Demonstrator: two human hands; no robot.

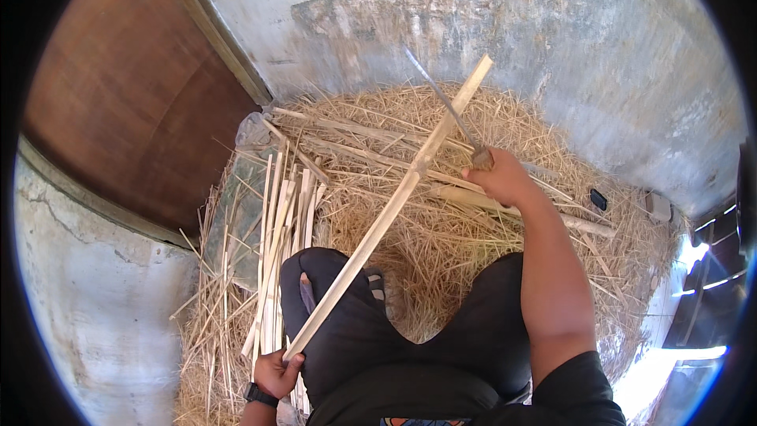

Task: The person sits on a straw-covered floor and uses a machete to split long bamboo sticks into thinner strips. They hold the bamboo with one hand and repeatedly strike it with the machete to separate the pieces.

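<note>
- Left hand (277,373) is closed around the lower end of a split bamboo strip (385,217), slanted across the left thigh (359,323).
- By the right hand (503,177), a knife (467,134) is gripped — crossed with the strip's upper half.
- Straw (418,272) is spread below.

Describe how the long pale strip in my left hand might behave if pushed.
The strip is probably stiff: held near one end, it runs nearly straight. It's likely light, being slender. Its flattish profile should resist rolling.
</note>
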